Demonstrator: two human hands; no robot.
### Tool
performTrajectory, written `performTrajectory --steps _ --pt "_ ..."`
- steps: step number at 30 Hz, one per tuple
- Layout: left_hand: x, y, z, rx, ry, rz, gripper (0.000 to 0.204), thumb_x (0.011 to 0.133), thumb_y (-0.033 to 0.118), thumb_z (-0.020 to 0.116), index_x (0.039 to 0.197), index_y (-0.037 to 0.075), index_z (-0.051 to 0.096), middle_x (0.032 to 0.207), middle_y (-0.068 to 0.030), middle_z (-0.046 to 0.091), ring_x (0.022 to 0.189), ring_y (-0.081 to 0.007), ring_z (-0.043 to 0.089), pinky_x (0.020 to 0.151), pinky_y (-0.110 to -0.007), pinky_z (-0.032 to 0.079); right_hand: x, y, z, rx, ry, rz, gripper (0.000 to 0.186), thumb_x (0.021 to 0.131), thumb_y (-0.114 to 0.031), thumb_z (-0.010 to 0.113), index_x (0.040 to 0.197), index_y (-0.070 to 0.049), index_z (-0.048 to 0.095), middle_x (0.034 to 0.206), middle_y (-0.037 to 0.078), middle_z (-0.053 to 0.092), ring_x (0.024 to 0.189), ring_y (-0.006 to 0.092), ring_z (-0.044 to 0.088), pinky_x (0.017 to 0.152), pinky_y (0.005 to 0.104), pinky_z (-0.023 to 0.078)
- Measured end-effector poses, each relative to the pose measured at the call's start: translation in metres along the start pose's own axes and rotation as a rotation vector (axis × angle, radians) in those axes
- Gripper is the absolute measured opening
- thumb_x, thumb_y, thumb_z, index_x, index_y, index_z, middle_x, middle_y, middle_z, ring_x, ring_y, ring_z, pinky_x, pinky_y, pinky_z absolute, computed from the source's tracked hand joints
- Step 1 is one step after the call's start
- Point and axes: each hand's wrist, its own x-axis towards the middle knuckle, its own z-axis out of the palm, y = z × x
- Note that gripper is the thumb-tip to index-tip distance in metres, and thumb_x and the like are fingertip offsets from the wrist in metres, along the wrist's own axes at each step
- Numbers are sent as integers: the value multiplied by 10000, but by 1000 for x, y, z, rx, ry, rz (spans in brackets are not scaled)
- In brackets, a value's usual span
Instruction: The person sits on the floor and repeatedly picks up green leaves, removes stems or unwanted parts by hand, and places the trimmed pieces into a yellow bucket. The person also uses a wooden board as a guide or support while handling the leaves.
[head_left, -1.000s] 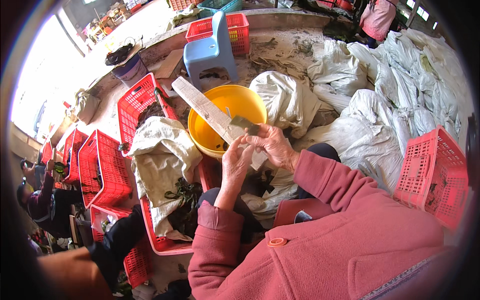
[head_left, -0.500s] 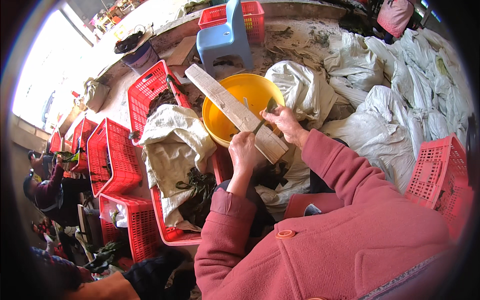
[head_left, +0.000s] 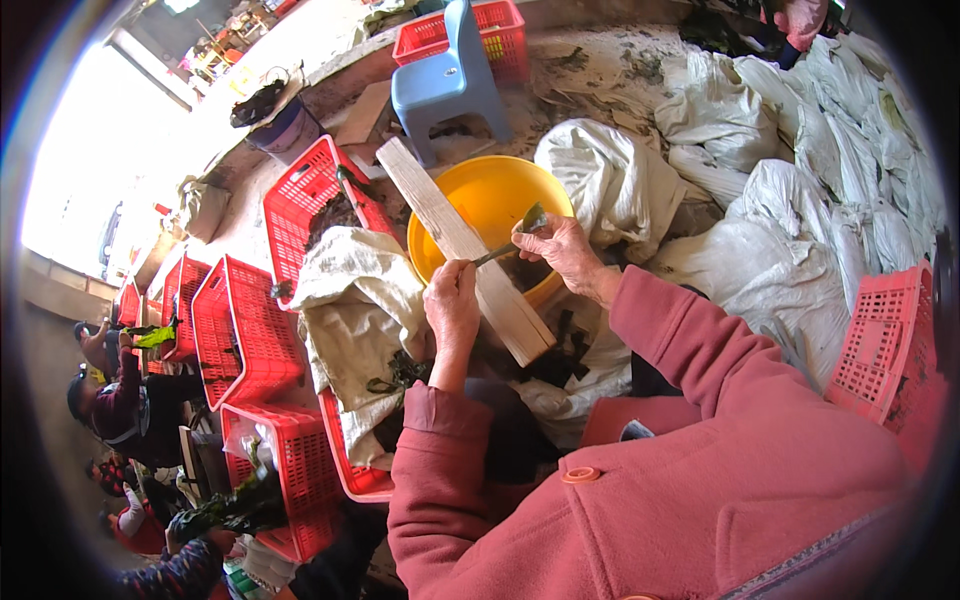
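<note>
A thin dark green strip that looks like kelp is stretched between my two hands. My left hand is a closed fist on its near end, beside the lower part of a wooden board. My right hand pinches the other end, where a broader green flap sticks up above the fingers. The board lies across a round yellow tub, under the strip. Dark scraps rest inside the tub, partly hidden by my right hand.
Red plastic crates stand to my left, one partly covered by a cream sack. White sacks are heaped on the right. Beyond the tub is a blue chair. Several people sit at the far left.
My left hand has moved left, away from my right hand, and more of the strip shows between them. At the far left, a co-worker's raised leaf has shifted.
</note>
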Motion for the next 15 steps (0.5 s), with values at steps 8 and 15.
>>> performTrajectory --steps 8,15 --pt "38 -28 7 80 267 -28 231 942 206 568 963 21 705 845 -213 687 804 -381 676 723 -429 514 70 39 -7 51 296 76 133 903 -106 711 987 -17 659 817 45 680 637 121 645 600 252 533" --pt "22 -10 -6 -634 22 -175 191 955 116 612 1060 -13 705 759 51 570 681 -47 489 616 -208 406 47 27 -19 -836 79 -274 387 837 -142 749 1163 30 632 1153 167 641 987 252 665 841 365 542"
